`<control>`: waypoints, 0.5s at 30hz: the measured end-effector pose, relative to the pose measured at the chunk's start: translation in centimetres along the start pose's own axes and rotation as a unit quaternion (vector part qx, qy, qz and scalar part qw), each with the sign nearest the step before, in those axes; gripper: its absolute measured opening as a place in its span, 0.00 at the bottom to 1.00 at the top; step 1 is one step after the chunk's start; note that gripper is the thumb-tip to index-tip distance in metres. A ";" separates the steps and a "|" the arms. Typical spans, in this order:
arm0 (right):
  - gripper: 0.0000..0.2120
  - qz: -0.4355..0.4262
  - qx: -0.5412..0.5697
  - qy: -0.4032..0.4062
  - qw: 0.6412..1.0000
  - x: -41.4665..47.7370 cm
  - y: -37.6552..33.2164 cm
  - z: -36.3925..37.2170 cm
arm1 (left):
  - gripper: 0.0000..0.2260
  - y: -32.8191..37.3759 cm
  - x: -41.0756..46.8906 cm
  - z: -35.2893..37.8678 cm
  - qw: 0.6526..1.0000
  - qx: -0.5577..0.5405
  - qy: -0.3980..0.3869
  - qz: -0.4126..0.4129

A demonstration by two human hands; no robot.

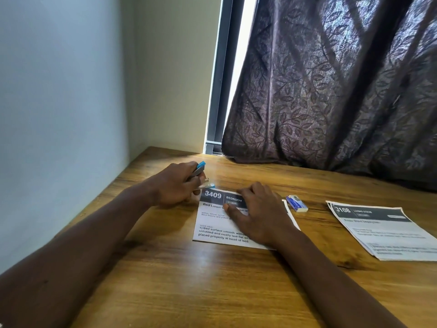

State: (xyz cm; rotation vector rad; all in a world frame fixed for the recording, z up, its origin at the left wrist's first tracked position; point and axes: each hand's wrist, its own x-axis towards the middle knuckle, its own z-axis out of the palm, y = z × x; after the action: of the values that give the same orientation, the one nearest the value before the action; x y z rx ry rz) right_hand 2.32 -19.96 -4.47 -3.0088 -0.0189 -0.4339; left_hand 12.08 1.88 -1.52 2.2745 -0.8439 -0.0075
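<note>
Curtain [331, 91] of dark leaf-patterned cloth hangs far beyond the fingers of both hands and its lower edge lies on the wooden table [189, 280]; a window frame [216, 91] stands beside it, beyond the left fingers. Well apart to the right of the right fingers lies a stack of printed sheets [383, 233] with the heading "3108". Under the right fingers lies a single printed sheet [217, 223] with the heading "3409 BEDROOM", flat on the table. The right hand [257, 214] rests on this sheet: its fingers are a little bent at the far edge of the paper, the thumb is spread away to the left, and they press the paper down without gripping it. The left hand [175, 185] has its fingers curled round a stapler [198, 172], blue and metal, whose front end is at the far left corner of the sheet, just beside the left fingertips. A small blue and white box [296, 204] lies near the right fingers, on their right side; what it contains I cannot tell.
</note>
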 end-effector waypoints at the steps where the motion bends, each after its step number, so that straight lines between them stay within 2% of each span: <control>1: 0.31 0.000 0.002 0.004 1.000 0.0 0.1 0.0 | 0.04 0.1 -0.1 -0.1 1.000 -0.012 0.004 -0.013; 10: 0.25 0.037 0.035 0.012 0.999 -0.1 0.6 0.0 | 0.16 0.6 -0.6 -0.2 0.997 -0.047 0.012 -0.067; 15: 0.21 0.007 0.088 0.077 0.993 -0.4 0.6 0.1 | 0.18 1.1 -0.9 0.0 0.988 -0.125 -0.008 -0.088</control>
State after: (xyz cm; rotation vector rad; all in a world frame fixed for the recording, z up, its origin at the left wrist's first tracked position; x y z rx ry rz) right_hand 1.98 -20.54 -4.68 -2.7939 -0.0218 -0.6259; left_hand 10.75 1.83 -1.07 2.1054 -0.6111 -0.1999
